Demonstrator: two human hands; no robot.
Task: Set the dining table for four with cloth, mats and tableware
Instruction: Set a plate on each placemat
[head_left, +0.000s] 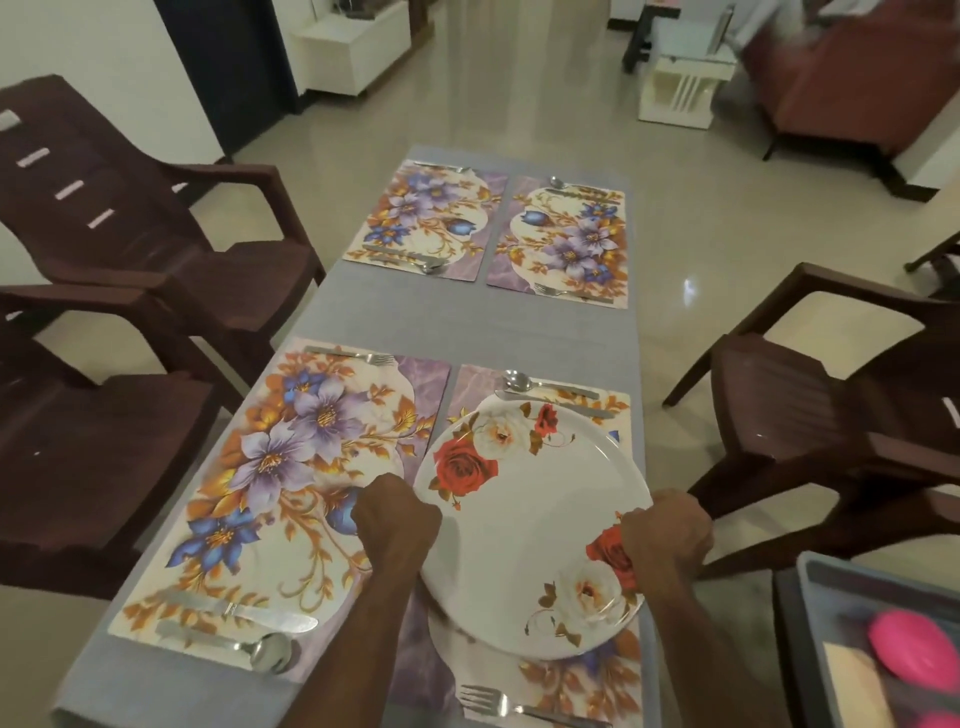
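A large white plate with red and white roses is over the near right floral mat, tilted slightly. My left hand grips its left rim and my right hand grips its right rim. A grey cloth covers the table. The near left mat carries a fork at its far edge, and a knife and spoon at its near edge. The two far mats also bear cutlery. A fork lies below the plate; a spoon lies beyond it.
Brown plastic chairs stand at the left and right of the table. A grey bin with a pink object sits at the near right. Beyond the table there is tiled floor, a white cabinet and a red sofa.
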